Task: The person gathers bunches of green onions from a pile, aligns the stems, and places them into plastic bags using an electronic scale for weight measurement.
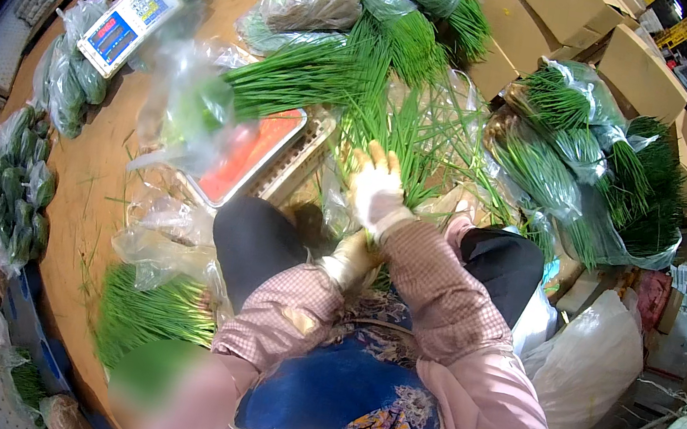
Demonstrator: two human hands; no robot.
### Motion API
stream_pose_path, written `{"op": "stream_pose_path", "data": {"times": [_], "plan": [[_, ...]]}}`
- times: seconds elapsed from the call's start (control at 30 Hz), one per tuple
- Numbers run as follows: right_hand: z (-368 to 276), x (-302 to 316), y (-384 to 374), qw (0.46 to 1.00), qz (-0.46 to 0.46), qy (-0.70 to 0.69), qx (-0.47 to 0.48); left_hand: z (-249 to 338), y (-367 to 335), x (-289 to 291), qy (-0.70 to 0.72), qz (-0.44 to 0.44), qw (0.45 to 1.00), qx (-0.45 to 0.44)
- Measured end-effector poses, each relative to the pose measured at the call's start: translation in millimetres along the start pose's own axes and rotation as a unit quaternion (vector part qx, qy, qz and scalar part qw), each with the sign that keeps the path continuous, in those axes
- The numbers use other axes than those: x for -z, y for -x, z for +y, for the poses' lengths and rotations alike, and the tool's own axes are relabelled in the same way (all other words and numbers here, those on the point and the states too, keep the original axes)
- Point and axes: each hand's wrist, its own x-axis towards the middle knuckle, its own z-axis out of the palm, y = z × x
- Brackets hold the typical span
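My right hand (378, 189), in a pale glove, lies palm down with fingers spread on loose green chives (407, 140) in front of me. Close below it, my gloved left hand (350, 261) is curled by the right wrist, its fingers partly hidden. Some green stalks show at its edge, so it appears closed on a few chives. A thick bundle of chives (297, 76) lies across the far edge of a red-bottomed tray (251, 153) to the left.
A digital scale (129, 25) stands at the far left, near bagged greens (73, 80). More chives (149, 315) lie by my left knee, beside clear plastic bags (174, 235). At right are bagged chives (563, 149), cardboard boxes (644, 72) and a white sack (591, 355).
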Motion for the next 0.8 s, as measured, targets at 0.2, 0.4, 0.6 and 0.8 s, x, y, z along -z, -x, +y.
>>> {"op": "stream_pose_path", "data": {"times": [0.2, 0.4, 0.6, 0.8], "plan": [[-4, -16, 48, 0.936, 0.076, -0.324, 0.113, 16, 3, -1, 0.072, -0.004, 0.997, 0.014], [-13, -4, 84, 0.813, 0.016, -0.582, -0.024, 36, 5, 2, 0.127, -0.02, 0.991, 0.033], [92, 26, 121, 0.392, 0.312, -0.847, -0.178, 87, 24, 15, 0.046, -0.011, 0.993, 0.107], [141, -69, 116, 0.765, 0.025, -0.582, -0.274, 72, -2, 0, -0.197, 0.111, 0.974, 0.01]]}}
